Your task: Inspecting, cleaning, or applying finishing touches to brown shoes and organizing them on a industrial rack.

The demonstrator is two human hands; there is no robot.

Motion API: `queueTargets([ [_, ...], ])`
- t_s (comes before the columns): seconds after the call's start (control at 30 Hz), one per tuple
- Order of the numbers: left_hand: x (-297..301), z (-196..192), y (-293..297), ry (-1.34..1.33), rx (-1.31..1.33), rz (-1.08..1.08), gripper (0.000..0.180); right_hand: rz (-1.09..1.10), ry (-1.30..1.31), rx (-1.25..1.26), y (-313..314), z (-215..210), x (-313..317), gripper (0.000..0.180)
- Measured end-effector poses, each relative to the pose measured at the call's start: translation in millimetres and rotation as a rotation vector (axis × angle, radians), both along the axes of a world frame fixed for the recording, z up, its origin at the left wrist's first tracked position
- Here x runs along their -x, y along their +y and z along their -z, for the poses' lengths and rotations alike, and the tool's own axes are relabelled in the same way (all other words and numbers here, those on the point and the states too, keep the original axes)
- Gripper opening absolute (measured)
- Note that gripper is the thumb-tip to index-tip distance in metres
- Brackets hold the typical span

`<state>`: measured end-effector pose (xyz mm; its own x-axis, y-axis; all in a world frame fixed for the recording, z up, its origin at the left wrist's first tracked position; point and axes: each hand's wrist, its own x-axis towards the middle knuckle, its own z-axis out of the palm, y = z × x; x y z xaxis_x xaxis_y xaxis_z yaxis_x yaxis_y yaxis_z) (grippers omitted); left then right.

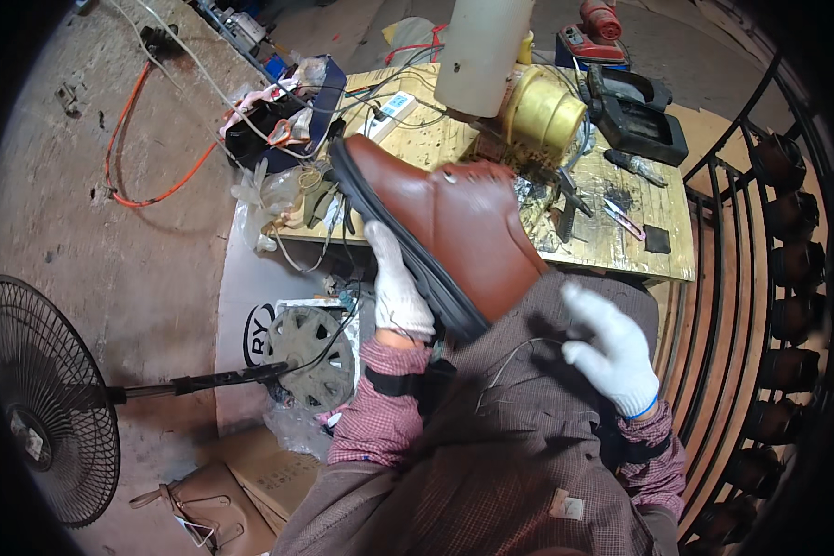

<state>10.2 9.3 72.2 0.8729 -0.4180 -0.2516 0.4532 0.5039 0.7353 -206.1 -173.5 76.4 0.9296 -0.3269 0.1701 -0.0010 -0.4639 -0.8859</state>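
A brown leather shoe (454, 222) with a thick black sole is tilted above my lap, its toe pointing to the upper left. My left hand (400, 287), in a white knit glove, grips the shoe at the sole's edge; some of its fingers are hidden behind the sole. To the right of the heel, my right hand (612, 347), also gloved in white, hangs over my thigh with its fingers apart and holds nothing. Between the heel and that hand, a thin thread (519, 352) curves across the dark brown cloth on my lap.
A wooden workbench (672, 264) ahead carries a yellow cone-shaped part (547, 111), pliers (573, 195), a pink-handled cutter (625, 221) and a black tray (635, 125). A fan (42, 408) stands at left. Shoes (792, 315) line a metal rack (713, 324) at right.
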Motion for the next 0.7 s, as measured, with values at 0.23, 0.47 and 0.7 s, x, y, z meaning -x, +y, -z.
queueTargets([
  [0.23,34,19,-25,0.277,0.159,0.207,0.103,0.046,0.075,-0.252,7,12,10,0.100],
  [0.47,48,17,-10,0.143,0.043,0.357,0.098,-0.216,-0.026,0.297,7,8,13,0.051],
  [0.7,46,17,-16,0.306,0.118,0.390,0.095,-0.076,-0.012,0.112,9,26,21,0.048],
])
